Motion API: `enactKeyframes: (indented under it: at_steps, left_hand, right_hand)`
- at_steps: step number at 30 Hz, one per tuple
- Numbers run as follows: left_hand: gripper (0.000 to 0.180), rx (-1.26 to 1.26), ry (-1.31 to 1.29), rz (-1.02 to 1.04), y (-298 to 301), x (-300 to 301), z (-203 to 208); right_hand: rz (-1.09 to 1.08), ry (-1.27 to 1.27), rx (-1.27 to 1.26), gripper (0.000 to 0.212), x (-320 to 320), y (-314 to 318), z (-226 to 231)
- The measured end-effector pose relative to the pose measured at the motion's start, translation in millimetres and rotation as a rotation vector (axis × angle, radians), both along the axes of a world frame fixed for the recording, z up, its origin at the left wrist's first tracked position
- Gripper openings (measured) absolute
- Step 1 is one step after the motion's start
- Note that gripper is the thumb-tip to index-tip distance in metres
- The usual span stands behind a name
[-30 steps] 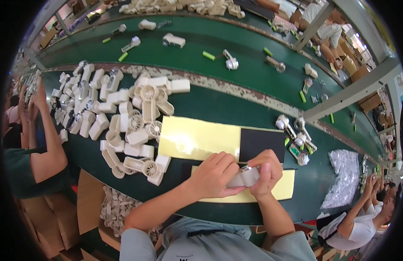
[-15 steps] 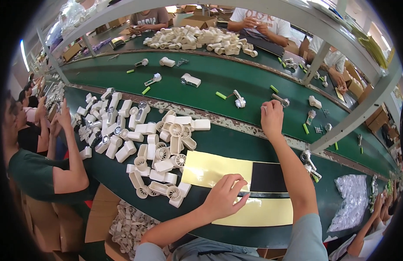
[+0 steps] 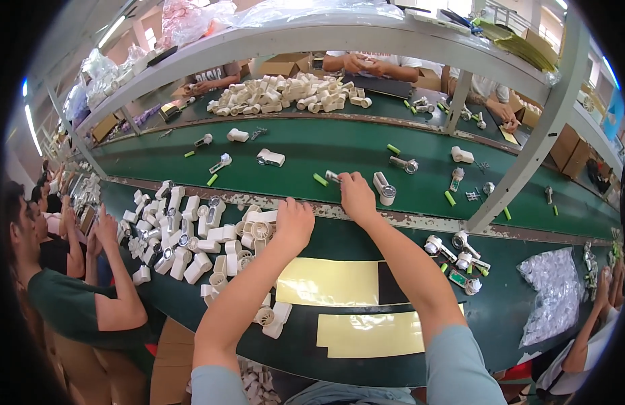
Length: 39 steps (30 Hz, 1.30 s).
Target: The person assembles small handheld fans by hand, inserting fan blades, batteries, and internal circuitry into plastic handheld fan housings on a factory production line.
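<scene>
A second ago both hands sat together over the yellow sheets (image 3: 329,282), working a small white part. Since then the right hand (image 3: 356,196) has stretched out to the green belt (image 3: 339,152), closing on a small part there. The left hand (image 3: 293,224) has moved up onto the pile of white housings (image 3: 191,236). The view has tilted upward.

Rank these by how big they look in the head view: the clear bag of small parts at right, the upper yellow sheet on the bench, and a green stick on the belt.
1. Upper yellow sheet and clear bag of small parts: look alike, so unranked.
2. Green stick: smallest by far, though it lies farther from the camera.
</scene>
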<state>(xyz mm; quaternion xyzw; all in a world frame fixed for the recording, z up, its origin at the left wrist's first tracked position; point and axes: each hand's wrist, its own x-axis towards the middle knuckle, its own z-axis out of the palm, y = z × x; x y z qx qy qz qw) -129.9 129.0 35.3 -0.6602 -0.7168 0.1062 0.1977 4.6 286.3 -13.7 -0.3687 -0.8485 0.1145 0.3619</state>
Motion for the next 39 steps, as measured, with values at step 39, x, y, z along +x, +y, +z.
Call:
enactKeyframes:
  at_steps: [39]
  left_hand:
    - [0.054,-0.444,-2.862,0.003,-151.8,136.2,-35.0]
  right_hand:
    - [0.146,-0.075,-0.198,0.035,193.1,-246.6,105.5]
